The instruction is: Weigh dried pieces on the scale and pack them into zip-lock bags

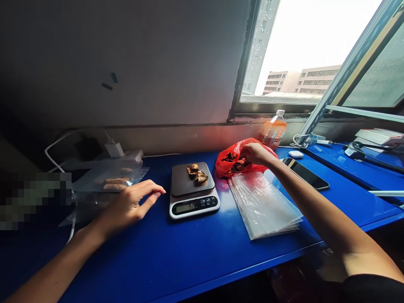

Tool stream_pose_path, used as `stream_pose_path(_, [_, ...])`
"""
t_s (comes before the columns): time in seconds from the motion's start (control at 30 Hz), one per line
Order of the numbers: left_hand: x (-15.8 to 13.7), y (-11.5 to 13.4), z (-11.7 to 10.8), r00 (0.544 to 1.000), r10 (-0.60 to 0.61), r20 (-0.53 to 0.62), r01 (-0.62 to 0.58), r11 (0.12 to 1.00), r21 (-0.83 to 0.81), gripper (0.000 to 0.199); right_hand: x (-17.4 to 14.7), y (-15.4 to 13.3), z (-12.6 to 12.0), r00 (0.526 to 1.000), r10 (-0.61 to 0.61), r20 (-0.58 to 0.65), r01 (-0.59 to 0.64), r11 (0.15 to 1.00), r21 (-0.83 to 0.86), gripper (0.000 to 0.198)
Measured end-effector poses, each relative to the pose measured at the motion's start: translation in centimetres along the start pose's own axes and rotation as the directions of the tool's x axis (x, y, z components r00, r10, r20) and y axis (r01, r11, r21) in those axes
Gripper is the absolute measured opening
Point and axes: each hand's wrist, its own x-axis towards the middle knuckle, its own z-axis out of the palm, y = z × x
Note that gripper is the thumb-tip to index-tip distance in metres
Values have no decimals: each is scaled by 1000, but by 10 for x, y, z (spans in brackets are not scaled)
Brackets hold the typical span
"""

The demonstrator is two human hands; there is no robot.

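Note:
A kitchen scale (189,185) with a dark plate and lit display stands in the middle, carrying a few dried, curled brown pieces (199,174). To its left my left hand (139,200) hovers, thumb and forefinger stretched out with a gap between them and nothing held. My right hand (256,153) reaches into a crumpled red plastic bag (222,168) of dark reddish-brown dried pieces (238,163). Its fingers are curled downward; the tips are hidden, so what they pinch does not show. Below the bag lies a stack of clear plastic bags (261,206).
Filled clear bags (110,181) with brown contents lie at the left, near a white charger (114,149) and its cable. An orange drink bottle (274,129) stands behind the red bag. A phone (306,173) and a white earbud case (296,154) lie right, beside metal frame bars (318,111).

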Motion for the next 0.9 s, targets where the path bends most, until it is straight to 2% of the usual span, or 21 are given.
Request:
stream_pose_path(0.07, [2,-3,-1,998,-27,-54,27,1000,-13,23,-7,4,-5,1000,17,-18,-15,995,101,16])
stream_pose_path(0.1, [3,-6,-1,996,-45,-82,44,999,-15,22,-12,5,-8,1000,25,-17,-21,974,223,16])
stream_pose_path(0.13, [4,-9,-2,992,-67,-108,65,998,-14,22,-17,5,-11,999,33,-6,-28,922,386,16])
stream_pose_path(0.2, [4,-17,-2,982,-115,-147,115,993,-8,22,-31,-1,-19,999,41,36,-54,714,698,22])
stream_pose_path(0.23, [3,-20,-2,978,-139,-158,140,990,-7,22,-38,-7,-23,997,32,63,-70,610,789,25])
stream_pose_path(0.27, [3,-23,-2,973,-158,-168,159,987,-7,23,-44,-15,-28,996,22,83,-81,555,828,26])
stream_pose_path(0.3, [2,-25,-2,970,-172,-174,173,985,-8,23,-50,-24,-32,995,1,96,-81,541,837,25])
stream_pose_path(0.4, [0,-27,-1,969,-172,-177,175,985,0,22,-58,-56,-35,989,-109,101,-22,567,823,19])
stream_pose_path(0.5, [0,-24,1,974,-138,-177,144,989,18,21,-49,-89,-20,979,-185,89,46,621,782,15])
stream_pose_path(0.57, [1,-22,2,978,-107,-179,111,994,14,20,-36,-106,-4,982,-172,80,54,659,750,13])
stream_pose_path(0.63, [0,-19,1,982,-74,-175,77,997,9,20,-23,-118,9,987,-124,106,5,673,739,14])
stream_pose_path(0.73, [-2,-15,-2,989,-85,-122,86,996,7,19,-13,-122,15,985,-71,155,-74,640,764,21])
stream_pose_path(0.83, [-4,-11,-7,991,-96,-90,97,995,7,19,-25,-110,4,998,-51,37,1,601,799,29])
stream_pose_path(0.9, [-4,-10,-10,992,-79,-101,81,997,12,19,-44,-95,-8,998,-40,-52,66,629,774,31])
